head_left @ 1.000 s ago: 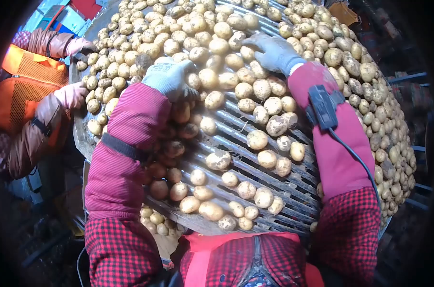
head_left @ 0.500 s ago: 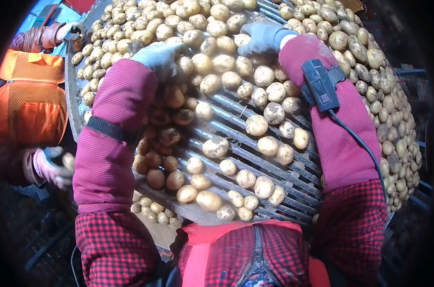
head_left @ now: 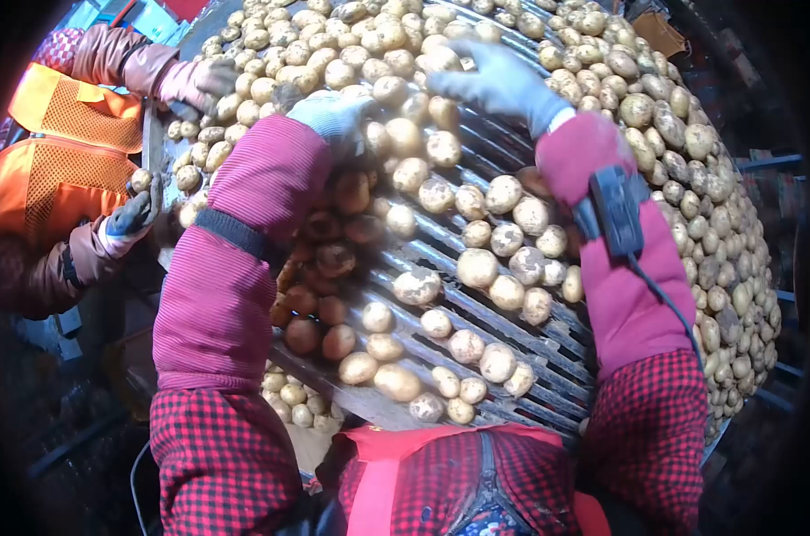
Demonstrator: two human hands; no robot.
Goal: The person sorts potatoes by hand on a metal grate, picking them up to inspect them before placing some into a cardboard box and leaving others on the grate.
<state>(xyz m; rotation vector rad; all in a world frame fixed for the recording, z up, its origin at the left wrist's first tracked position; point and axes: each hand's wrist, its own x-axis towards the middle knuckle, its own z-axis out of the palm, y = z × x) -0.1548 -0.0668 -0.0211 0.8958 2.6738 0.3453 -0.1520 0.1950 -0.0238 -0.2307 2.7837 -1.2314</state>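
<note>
Steel rollers (head_left: 557, 350) lie thick with potatoes (head_left: 476, 266) before us. Our left hand (head_left: 333, 116) curls among them, its grip hidden, while our right hand (head_left: 499, 80) is spread and empty just above. Firm, dusty and quick to roll, they look best cupped whole. A co-worker's hand (head_left: 199, 80) reaches in alongside.

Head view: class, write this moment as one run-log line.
left hand: on potatoes | right hand: open, over potatoes | surface: slatted rollers | co-worker's hand: on potatoes, far left

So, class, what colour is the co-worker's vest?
Orange mesh; the vest shows best in the head view.
</note>
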